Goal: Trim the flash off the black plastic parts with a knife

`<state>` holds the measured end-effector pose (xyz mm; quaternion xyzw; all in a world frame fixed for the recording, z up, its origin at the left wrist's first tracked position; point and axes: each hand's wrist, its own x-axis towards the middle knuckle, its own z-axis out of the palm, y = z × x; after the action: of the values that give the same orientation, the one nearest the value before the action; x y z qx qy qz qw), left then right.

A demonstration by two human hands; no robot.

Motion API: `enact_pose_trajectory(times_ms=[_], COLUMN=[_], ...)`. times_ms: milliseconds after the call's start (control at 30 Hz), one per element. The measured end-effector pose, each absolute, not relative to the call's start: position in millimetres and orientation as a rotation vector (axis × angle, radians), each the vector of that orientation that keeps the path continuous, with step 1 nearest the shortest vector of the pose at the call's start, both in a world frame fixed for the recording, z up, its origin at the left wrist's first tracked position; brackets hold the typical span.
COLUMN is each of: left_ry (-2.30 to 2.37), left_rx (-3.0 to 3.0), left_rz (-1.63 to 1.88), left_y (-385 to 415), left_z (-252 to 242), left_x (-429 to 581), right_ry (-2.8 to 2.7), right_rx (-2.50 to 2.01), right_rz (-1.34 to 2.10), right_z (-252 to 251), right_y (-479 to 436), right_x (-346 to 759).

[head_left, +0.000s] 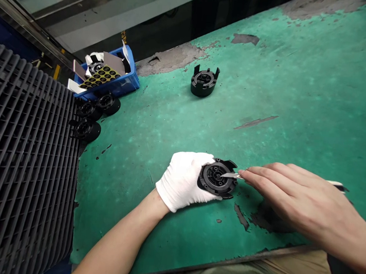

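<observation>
My left hand (184, 179), in a white glove, grips a round black plastic part (217, 178) at the near middle of the green bench. The part is tilted with its ribbed inner face towards me. My bare right hand (294, 195) holds a thin metal blade tool (230, 175) between pressed-together fingers. The blade's tip rests on the part's inner face. The tool's handle end (336, 185) sticks out behind the hand.
A second black round part (203, 81) stands further back on the worn green bench (298, 99). Three similar parts (92, 114) lie at the left edge beside a blue bin (112, 75) of label sheets. A dark slatted rack (24, 163) fills the left.
</observation>
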<state>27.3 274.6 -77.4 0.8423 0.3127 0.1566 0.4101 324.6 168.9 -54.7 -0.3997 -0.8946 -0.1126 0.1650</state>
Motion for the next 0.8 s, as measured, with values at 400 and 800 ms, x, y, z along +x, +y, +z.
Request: enact_pose_trajectory(times_ms=[400, 800], left_ry=[0.791, 0.810], left_rx=[2.144, 2.171], left_rz=[0.472, 0.476], left_y=[275.6, 277.7], left_z=[-89.1, -95.2], left_x=[24.5, 23.1], right_ry=[-2.556, -2.485], right_rx=[-1.276, -1.470], right_rz=[-0.449, -0.332], right_z=[-42.0, -52.9], right_y=[145.5, 124.4], right_x=[301.3, 291.1])
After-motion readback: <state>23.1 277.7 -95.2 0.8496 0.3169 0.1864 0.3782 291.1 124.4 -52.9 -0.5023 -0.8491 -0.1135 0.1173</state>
